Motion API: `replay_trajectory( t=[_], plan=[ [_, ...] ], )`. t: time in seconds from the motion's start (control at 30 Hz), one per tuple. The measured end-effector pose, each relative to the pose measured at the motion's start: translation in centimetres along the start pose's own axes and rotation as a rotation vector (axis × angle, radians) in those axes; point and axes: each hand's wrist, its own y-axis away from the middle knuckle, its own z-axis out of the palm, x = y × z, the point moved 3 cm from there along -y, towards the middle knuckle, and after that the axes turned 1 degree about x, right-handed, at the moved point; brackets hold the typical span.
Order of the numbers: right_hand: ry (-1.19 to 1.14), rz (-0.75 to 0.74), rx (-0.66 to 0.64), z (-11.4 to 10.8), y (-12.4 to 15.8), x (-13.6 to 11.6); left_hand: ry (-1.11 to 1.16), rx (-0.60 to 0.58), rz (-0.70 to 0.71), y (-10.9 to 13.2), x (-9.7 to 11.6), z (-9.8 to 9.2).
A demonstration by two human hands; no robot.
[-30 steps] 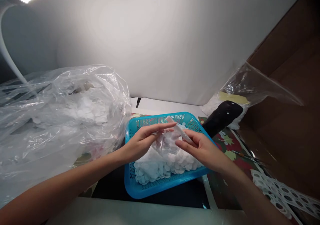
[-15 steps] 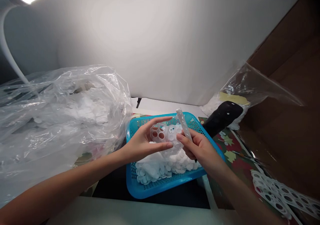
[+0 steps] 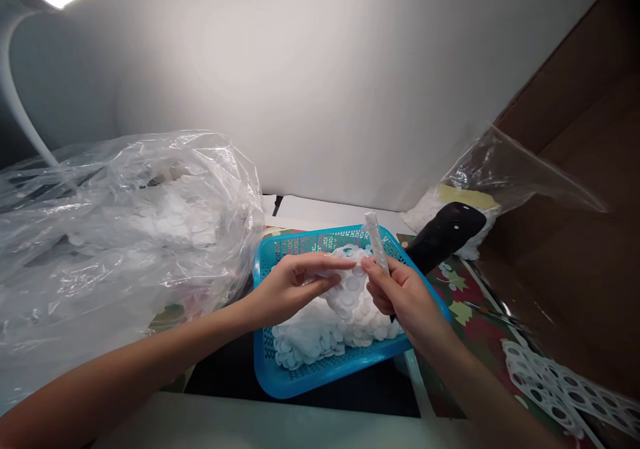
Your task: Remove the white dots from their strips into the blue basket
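A blue plastic mesh basket (image 3: 280,384) holds a heap of small white discs (image 3: 325,332). My left hand (image 3: 295,286) lies over the heap, with thumb and fingers closed on a white piece of joined discs (image 3: 350,282). How that piece is attached is hidden. My right hand (image 3: 405,296) stands beside it at the basket's right side, pinching a narrow white strip (image 3: 377,241) that points upward. The two hands are close but apart.
A large transparent bag of white discs (image 3: 150,236) lies left of the basket. To the right are a black handled object (image 3: 445,236), a zip bag with a yellow label (image 3: 480,196), floral cloth (image 3: 460,302), and a punched white sheet (image 3: 560,389).
My left hand has dropped toward the heap, and the holed piece it showed is now out of sight. My right hand has shifted slightly right, with the strip held more upright.
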Motion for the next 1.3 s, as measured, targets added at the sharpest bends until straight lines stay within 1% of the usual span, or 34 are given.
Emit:
replay_trajectory(
  t=[0.1,0.17,0.27,0.33,0.37,0.43,0.53,0.6,0.73,0.8,0.93,1.17,1.3],
  plan=[
    [-0.052,-0.067,0.111,-0.5,0.1,-0.7,0.035,0.013,-0.029,0.0,0.1,0.0],
    [-0.001,-0.181,0.162,-0.9,0.4,-1.6,0.046,0.013,-0.037,0.1,0.1,0.1],
    [0.251,-0.428,0.184,-1.5,1.2,-3.5,0.036,0.017,-0.038,0.1,0.1,0.1],
    [0.419,-0.534,0.186,-1.9,1.9,-4.5,0.007,0.028,-0.022,0.2,0.1,0.1],
    [0.475,-0.559,0.174,-2.0,2.2,-4.8,-0.013,0.034,-0.012,0.2,0.1,0.1],
    [0.544,-0.587,0.112,-2.2,2.7,-5.3,-0.062,0.041,0.012,0.2,0.2,0.0],
    [0.582,-0.629,-0.018,-2.2,3.1,-5.7,-0.14,0.039,0.048,0.2,0.4,0.0],
    [0.643,-0.655,-0.066,-2.0,3.3,-5.8,-0.184,0.033,0.066,0.3,0.5,0.0],
    [0.845,-0.705,-0.069,-1.6,3.6,-5.8,-0.238,0.032,0.096,0.3,0.4,0.1],
    [0.9,-0.715,-0.094,-1.3,3.7,-5.7,-0.259,0.041,0.12,0.3,0.3,0.2],
    [0.93,-0.726,-0.157,-0.9,3.8,-5.5,-0.32,0.059,0.178,0.4,0.1,0.3],
    [0.955,-0.776,-0.191,-0.2,3.7,-5.2,-0.37,0.055,0.248,0.6,0.1,0.5],
    [0.943,-0.728,-0.233,0.6,3.5,-4.6,-0.38,0.054,0.308,0.7,0.0,0.7]
  ],
)
